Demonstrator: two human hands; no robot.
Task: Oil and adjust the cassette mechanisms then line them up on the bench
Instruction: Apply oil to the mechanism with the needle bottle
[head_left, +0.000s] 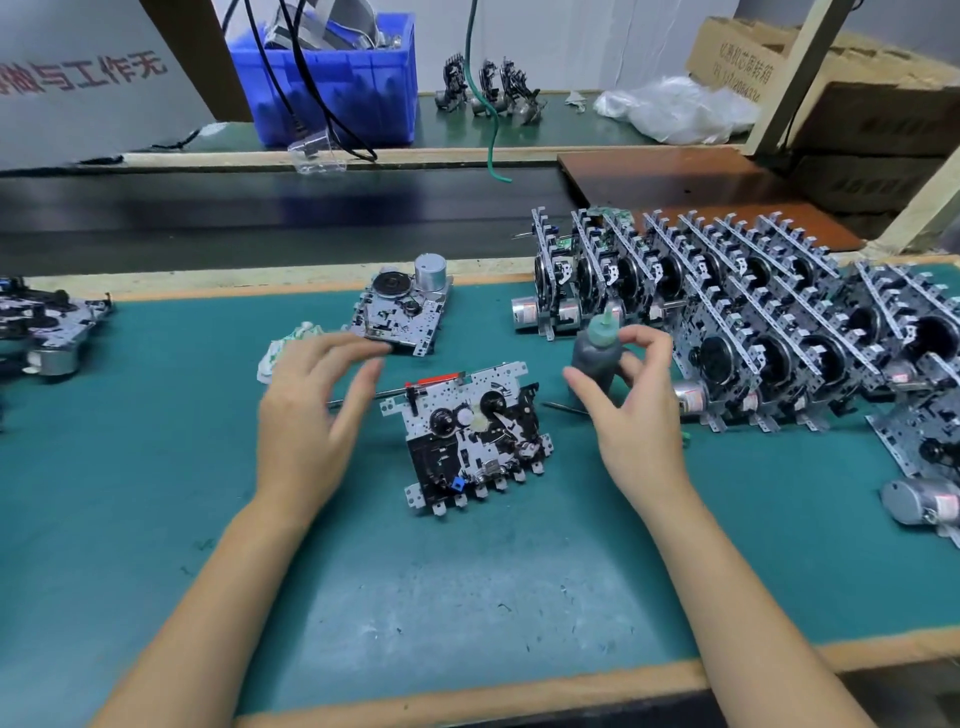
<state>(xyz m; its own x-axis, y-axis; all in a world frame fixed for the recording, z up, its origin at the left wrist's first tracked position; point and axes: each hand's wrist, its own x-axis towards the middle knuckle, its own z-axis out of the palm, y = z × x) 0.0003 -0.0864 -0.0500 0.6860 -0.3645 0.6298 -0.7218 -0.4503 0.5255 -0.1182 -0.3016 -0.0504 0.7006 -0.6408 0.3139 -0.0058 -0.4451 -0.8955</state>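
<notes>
One cassette mechanism (472, 436) lies flat in the middle of the green bench mat (467, 597), reels facing up. My left hand (306, 415) hovers just left of it with straight, spread fingers and holds nothing. A dark oil bottle (597, 353) with a green nozzle stands upright behind the mechanism's right corner. My right hand (639, 426) is loosely cupped around the bottle, thumb on its left, fingers on its right, index finger lifted off. A second mechanism (400, 312) with a silver motor lies further back. Several mechanisms (727, 322) stand on edge in rows at the right.
A red-handled tool (436, 382) lies along the centre mechanism's far edge. A crumpled rag (283, 348) sits behind my left hand. More mechanisms (41, 327) lie at the far left. A blue bin (332, 78) and cardboard boxes (857, 93) stand on the shelf behind.
</notes>
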